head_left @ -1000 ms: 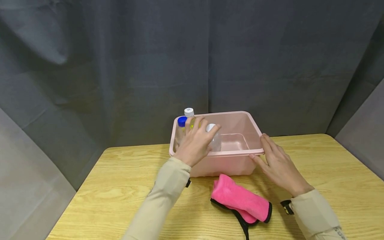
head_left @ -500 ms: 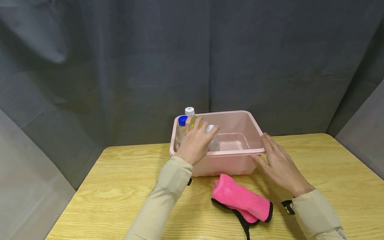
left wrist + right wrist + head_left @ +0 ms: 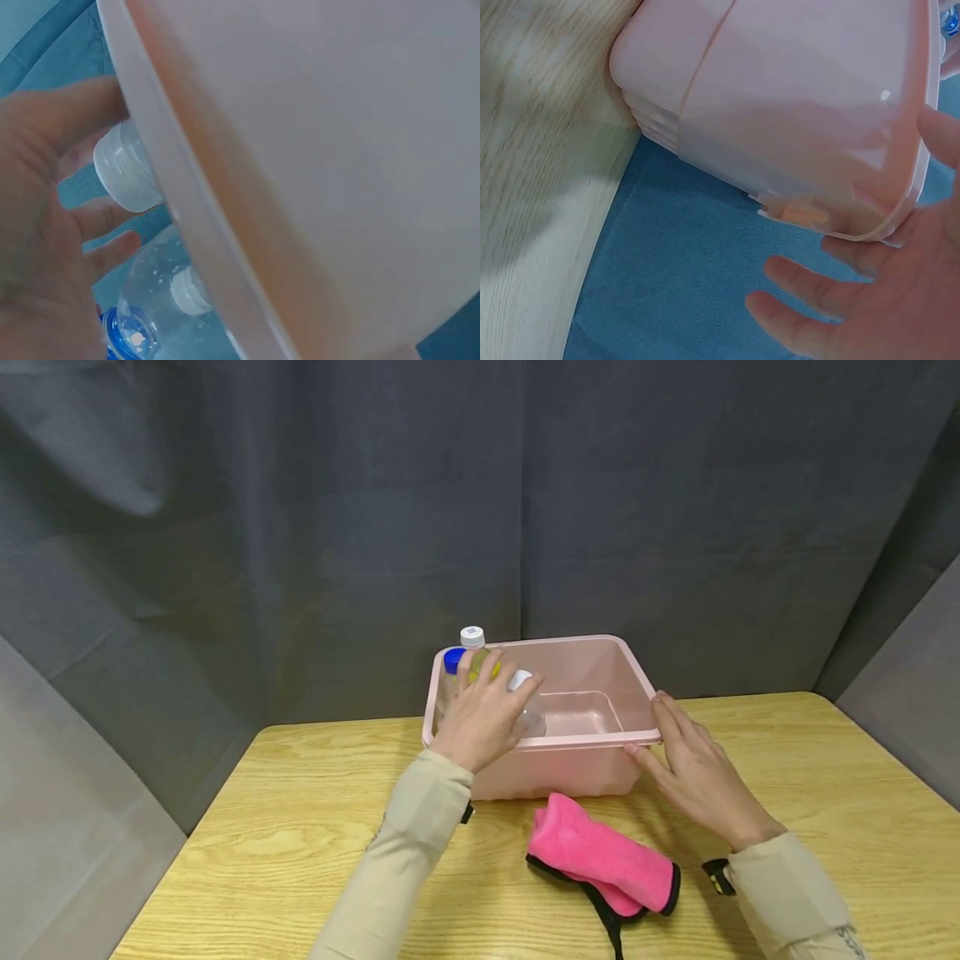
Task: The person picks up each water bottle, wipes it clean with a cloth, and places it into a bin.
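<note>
A pink plastic bin [image 3: 562, 772] stands on the table with several bottles in its left half. Inside it, my left hand [image 3: 480, 718] holds a clear bottle with a white cap [image 3: 532, 722], fingers curved down around its top; the cap [image 3: 124, 169] shows between the fingers in the left wrist view. Left of that hand are a blue-capped bottle [image 3: 453, 662] and a taller white-capped bottle [image 3: 472, 637], both upright and partly hidden. My right hand [image 3: 701, 777] rests at the bin's near right corner, thumb on the front rim, other fingers extended along the side.
A folded pink plush cloth [image 3: 600, 856] with black edging and a strap lies on the wood-grain table [image 3: 300, 827] in front of the bin. Dark grey curtain [image 3: 390, 543] hangs behind the table's back edge.
My left hand and the white-capped bottle it holds have shifted slightly left inside the bin. The right hand stays at the corner.
</note>
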Demonstrator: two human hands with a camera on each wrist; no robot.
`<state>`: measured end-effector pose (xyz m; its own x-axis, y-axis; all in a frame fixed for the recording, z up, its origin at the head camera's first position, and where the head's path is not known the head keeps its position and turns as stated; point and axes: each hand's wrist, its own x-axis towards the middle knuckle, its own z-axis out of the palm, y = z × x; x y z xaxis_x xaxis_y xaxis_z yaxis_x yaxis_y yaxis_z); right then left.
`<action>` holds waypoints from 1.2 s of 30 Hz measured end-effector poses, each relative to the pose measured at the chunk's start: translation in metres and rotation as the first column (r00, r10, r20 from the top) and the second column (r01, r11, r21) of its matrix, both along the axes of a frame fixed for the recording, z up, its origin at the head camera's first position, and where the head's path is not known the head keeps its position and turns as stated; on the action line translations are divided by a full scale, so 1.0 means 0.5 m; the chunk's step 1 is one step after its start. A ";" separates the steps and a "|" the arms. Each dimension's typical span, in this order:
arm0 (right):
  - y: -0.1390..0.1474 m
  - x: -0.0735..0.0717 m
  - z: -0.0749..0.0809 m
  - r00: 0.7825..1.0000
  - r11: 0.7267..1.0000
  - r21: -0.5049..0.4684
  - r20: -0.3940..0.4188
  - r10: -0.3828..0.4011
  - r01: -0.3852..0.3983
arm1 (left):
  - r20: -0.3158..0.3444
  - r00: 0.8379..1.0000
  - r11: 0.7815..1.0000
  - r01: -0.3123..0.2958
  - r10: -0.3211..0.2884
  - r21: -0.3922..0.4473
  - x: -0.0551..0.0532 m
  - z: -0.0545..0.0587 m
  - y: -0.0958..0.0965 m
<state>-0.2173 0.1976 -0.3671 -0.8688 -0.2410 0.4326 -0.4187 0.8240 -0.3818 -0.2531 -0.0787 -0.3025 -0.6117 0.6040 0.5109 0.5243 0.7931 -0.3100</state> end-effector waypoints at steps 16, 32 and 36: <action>-0.003 0.004 -0.004 1.000 1.000 0.002 0.011 0.006 -0.006 | 0.046 0.997 0.998 -0.059 0.060 -0.029 0.005 -0.005 0.008; 0.031 0.007 0.013 0.999 1.000 -0.012 0.047 0.012 -0.012 | -0.110 0.993 0.949 0.069 -0.037 0.306 0.092 -0.008 -0.101; 0.079 0.014 0.032 0.998 0.999 -0.003 0.037 -0.052 0.052 | 0.013 0.997 0.921 -0.079 0.080 0.382 0.134 -0.041 -0.190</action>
